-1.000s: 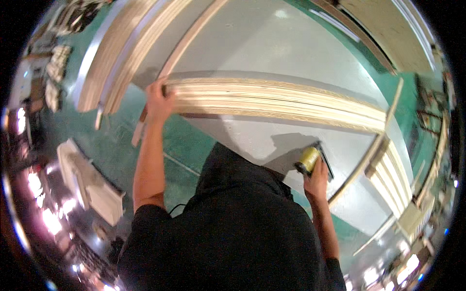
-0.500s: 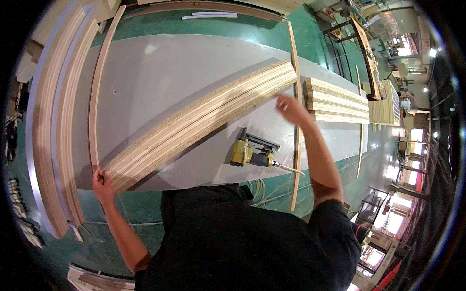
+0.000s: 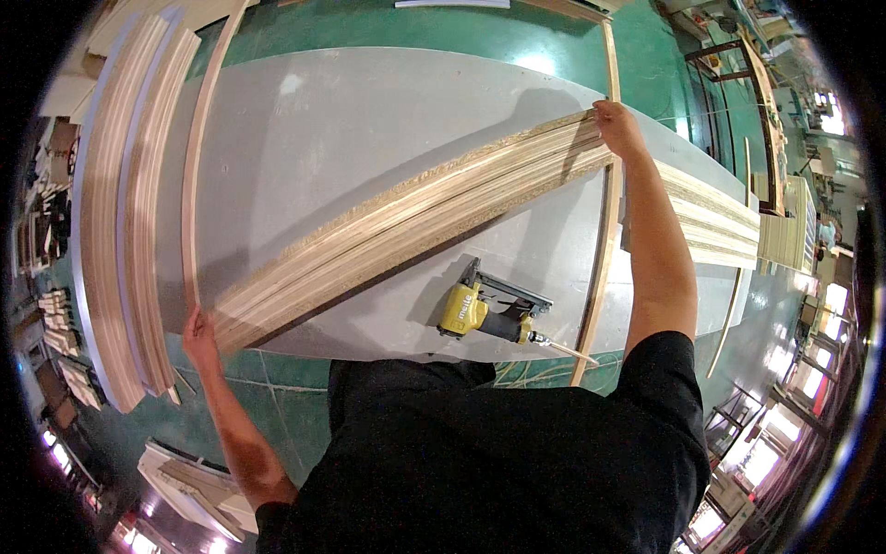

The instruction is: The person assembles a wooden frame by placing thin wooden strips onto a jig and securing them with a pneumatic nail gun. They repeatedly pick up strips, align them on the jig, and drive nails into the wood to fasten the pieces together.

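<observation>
A long stack of narrow wooden board strips (image 3: 415,217), with rough chipboard-like edges, lies slantwise across a grey panel (image 3: 305,120). At its near left end is my left hand (image 3: 200,342), its fingers bent against the strip ends. My right hand (image 3: 618,129) reaches to the far right end with the fingers curled over the corner; its fingertips are partly hidden. A yellow and black nail gun (image 3: 478,309) rests on the panel in front of me, its air fitting pointing right.
More stacked strips (image 3: 706,217) lie to the right, partly behind my right arm. Tall bundles of boards (image 3: 115,212) stand at the left. Thin wooden battens (image 3: 197,157) cross the panel on either side. Beyond lies a green floor (image 3: 443,37).
My right hand has moved up and away from me, from beside the stack to its far right end. My left hand stays at the near end. The whole view has shifted slightly.
</observation>
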{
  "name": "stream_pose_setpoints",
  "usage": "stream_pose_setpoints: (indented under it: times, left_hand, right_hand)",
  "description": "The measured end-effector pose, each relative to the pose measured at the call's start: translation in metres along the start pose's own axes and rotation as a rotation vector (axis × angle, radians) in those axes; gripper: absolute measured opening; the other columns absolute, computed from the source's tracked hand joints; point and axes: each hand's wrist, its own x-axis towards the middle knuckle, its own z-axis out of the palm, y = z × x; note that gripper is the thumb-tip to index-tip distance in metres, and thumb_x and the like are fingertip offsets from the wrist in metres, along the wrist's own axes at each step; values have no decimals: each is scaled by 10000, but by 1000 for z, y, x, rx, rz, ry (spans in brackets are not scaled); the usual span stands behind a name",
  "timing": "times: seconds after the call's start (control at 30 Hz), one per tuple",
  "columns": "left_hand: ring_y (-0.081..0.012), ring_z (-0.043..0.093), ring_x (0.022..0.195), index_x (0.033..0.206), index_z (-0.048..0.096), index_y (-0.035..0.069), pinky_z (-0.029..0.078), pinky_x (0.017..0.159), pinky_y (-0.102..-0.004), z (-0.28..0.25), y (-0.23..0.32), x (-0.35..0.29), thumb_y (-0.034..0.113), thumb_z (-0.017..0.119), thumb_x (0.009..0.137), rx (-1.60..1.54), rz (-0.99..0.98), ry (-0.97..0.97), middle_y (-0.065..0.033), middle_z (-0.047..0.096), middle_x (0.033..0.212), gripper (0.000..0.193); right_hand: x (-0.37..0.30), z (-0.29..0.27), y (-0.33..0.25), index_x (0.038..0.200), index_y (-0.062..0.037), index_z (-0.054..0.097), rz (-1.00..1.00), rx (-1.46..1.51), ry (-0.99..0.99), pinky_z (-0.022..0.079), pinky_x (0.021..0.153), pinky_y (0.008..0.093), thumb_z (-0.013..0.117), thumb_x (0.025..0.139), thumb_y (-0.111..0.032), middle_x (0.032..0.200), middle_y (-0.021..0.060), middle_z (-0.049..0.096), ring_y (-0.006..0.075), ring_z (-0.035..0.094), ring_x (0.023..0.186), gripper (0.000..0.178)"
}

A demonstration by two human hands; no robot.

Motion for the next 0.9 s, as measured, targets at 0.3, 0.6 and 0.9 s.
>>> stream_pose_setpoints:
  times: [0.3, 0.6, 0.9]
  left_hand:
    - [-164, 662, 924, 1301, 683, 52, 538, 795, -299, 16, 40, 9, 98, 720, 904, 124, -50, -77, -91, 718, 1100, 401]
    - [-133, 659, 826, 1226, 733, 59, 535, 750, -295, 0, 13, 13, 138, 826, 834, 208, 36, -13, -73, 741, 972, 410]
    - [-113, 639, 765, 1158, 740, 38, 531, 704, -273, -4, 25, 13, 95, 812, 844, 136, -30, -66, -28, 725, 894, 326]
  right_hand:
    - [15, 2, 75, 1166, -41, 684, -54, 73, -3, 522, 897, 411, 669, 905, -185, 1039, 158, 729, 308, 689, 976, 298]
    - [33, 5, 72, 1121, -64, 673, -22, 159, -93, 508, 774, 343, 698, 903, -127, 901, 95, 695, 192, 641, 839, 228]
    - [34, 1, 56, 1109, -26, 659, 95, 414, -180, 469, 701, 287, 589, 882, 30, 807, -2, 636, 116, 575, 751, 245]
